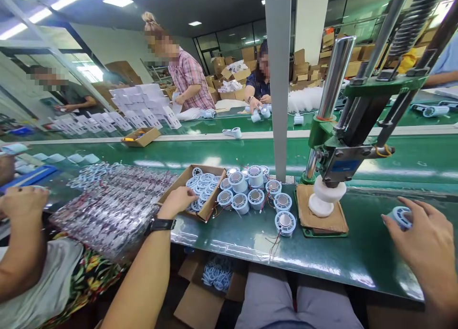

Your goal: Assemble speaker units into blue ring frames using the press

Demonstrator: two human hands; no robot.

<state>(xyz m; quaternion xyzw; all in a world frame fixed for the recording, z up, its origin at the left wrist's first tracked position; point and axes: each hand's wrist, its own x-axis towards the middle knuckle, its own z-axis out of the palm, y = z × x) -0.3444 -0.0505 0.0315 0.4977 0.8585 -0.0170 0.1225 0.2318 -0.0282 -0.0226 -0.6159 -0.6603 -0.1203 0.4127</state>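
Note:
My left hand (178,200), with a black watch at the wrist, reaches into a small cardboard box (208,213) of light blue plastic rings (204,185). Its fingers are closed and bent down among the rings; what lies under the fingertips is hidden. At the far right, my right hand (424,236) has thumb and fingers around a light blue round motor housing (401,216) at the green tabletop. Between my hands, several similar housings (285,221) with silver centres and thin wires stand grouped, some stacked. A green hand press (331,162) with white round pads stands right of them.
Bagged wired parts (118,210) lie left of the box. A co-worker's arm (23,224) is at the far left. A grey post (279,81) rises behind the housings. Below the table edge sits an open carton (200,305) of rings. Other people work across the green conveyor (200,152).

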